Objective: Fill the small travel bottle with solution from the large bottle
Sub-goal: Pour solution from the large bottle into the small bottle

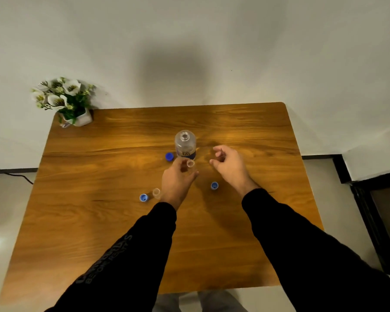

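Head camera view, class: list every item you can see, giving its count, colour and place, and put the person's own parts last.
Large clear plastic bottle: one, blue label, uncapped, upright at table centre.
Small clear travel bottle: one, open, held in the left hand.
Second small clear bottle: one, open, left of the left wrist.
Blue plastic caps: three, beside the large bottle, beside the second small bottle, near the right wrist.
White flowers in white pot: one, far-left corner.
Brown wooden table: one.
Black cable: one, left floor.
Left hand: grips travel bottle.
Right hand: empty, loosely curled.
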